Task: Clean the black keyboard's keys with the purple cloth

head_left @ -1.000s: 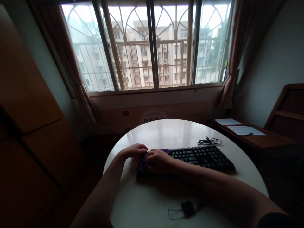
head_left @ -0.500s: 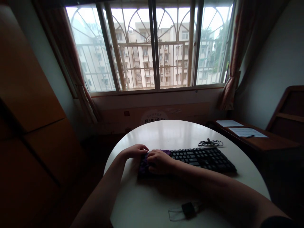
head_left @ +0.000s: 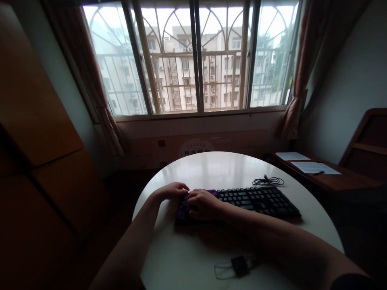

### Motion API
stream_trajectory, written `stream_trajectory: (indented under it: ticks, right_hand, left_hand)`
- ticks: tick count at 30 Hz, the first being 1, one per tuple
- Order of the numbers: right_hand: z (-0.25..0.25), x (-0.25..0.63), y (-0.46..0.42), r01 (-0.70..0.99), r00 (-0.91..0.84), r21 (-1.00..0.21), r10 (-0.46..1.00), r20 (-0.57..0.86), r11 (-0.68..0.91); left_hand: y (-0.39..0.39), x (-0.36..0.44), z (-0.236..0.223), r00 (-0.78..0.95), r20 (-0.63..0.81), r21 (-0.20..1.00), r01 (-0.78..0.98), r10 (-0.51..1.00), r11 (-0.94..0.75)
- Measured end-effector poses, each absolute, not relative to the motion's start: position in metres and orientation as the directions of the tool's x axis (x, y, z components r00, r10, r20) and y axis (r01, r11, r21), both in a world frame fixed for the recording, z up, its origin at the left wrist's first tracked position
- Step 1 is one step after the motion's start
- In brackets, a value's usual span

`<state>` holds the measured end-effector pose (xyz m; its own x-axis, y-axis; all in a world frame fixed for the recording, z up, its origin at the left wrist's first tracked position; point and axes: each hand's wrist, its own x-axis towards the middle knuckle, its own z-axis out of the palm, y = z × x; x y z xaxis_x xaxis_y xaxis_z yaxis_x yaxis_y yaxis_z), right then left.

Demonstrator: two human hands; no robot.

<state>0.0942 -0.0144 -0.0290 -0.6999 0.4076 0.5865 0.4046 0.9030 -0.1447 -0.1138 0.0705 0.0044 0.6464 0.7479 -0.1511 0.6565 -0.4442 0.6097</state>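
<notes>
A black keyboard (head_left: 256,201) lies across the round white table (head_left: 178,257). Purple shows over its left part (head_left: 183,209); I cannot tell whether this is cloth or the keyboard's own base. At the far left corner, my left hand (head_left: 172,190) grips the keyboard's edge with bent fingers. My right hand (head_left: 204,204) is over the purple part, its fingers curled down; what lies under the fingertips is hidden. Nearer to me, below my right forearm, lies a small black block with wire loops (head_left: 240,266).
Behind the keyboard lies a coiled black cable (head_left: 268,181). To the right, a brown wooden side table (head_left: 347,181) holds paper sheets (head_left: 316,167) and a pen (head_left: 319,173). An orange-brown cabinet (head_left: 36,121) stands at left, and a barred window (head_left: 196,60) is ahead.
Both hands stay at the left part of the keyboard with almost no visible movement. The view has shifted very slightly.
</notes>
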Motion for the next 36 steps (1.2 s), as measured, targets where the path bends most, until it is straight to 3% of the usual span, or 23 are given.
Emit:
stream_trajectory:
  ticks: [25, 36]
  right_hand:
    - [-0.0319, 0.094, -0.0106, 0.428, -0.714, -0.094, 0.4, 0.575, 0.899]
    - [-0.0288, 0.0942, -0.0149, 0.433, -0.704, -0.144, 0.434, 0.562, 0.89]
  left_hand:
    - [0.069, -0.1128, 0.0074, 0.648, -0.147, 0.621, 0.649, 0.747, -0.441]
    - [0.0692, -0.1129, 0.0066, 0.641, -0.153, 0.625, 0.653, 0.752, -0.429]
